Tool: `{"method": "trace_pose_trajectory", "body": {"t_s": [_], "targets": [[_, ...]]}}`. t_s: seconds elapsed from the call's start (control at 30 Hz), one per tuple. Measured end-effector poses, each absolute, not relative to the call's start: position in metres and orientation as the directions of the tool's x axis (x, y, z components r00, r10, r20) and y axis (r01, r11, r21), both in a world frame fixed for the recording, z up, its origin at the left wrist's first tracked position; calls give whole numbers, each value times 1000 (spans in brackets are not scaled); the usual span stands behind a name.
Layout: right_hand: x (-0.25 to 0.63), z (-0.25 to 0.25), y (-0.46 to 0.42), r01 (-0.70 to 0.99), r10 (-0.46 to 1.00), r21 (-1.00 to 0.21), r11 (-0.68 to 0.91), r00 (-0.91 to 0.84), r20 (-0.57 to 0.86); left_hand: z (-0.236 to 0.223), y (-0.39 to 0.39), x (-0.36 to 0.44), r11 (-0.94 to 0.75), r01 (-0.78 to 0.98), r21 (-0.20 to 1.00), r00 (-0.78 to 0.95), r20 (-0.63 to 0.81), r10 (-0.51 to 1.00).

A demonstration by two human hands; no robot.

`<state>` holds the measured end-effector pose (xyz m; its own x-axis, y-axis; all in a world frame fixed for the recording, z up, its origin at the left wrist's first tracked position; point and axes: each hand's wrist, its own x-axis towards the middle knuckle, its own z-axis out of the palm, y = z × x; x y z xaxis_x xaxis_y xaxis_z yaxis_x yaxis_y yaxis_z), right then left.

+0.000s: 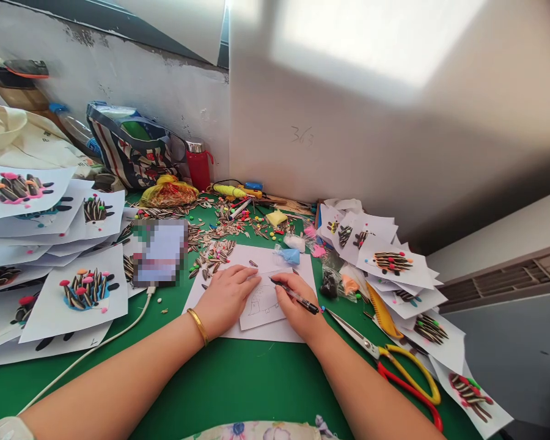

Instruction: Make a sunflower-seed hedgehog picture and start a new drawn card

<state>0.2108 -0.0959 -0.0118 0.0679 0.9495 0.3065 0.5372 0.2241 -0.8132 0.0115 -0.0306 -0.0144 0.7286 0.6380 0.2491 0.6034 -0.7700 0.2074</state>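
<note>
My right hand [299, 304] is closed around a black pen [302, 299], its tip over a small sheet of white paper [252, 319]. A line drawing of an animal-like outline with little legs shows on that sheet. My left hand [229, 296] lies flat on the left side of the small sheet, fingers stretched out, and wears a gold bracelet at the wrist. Under both lies a larger white sheet [284, 333]. Just beyond my hands sit a blue lump of clay [289, 255] in clear wrap and loose sunflower seeds [213, 256].
Seed-decorated cards are stacked at the left [80, 290] and right [392, 263]. Scissors [371, 348] with red and yellow handles lie beside my right forearm, near a yellow comb [384, 311]. A phone [160, 253] trails a white cable. A red flask [198, 168] stands by the wall.
</note>
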Motion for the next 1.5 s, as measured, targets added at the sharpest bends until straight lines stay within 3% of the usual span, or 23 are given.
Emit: {"method": "trace_pose_trajectory", "body": {"t_s": [0.37, 0.73, 1.1, 1.5], "targets": [[209, -11, -97, 568, 956, -805, 174, 99, 276, -18, -30, 10, -776, 599, 196, 745, 220, 630], [207, -8, -95, 575, 948, -784, 234, 44, 315, -18, -30, 10, -773, 597, 213, 728, 260, 634], [202, -6, -97, 587, 982, -804, 91, 79, 169, -17, -31, 12, -771, 597, 223, 724, 264, 637], [203, -7, -97, 605, 982, -794, 68, 102, 161, -17, -30, 11, -774, 589, 232, 730, 259, 633]]}}
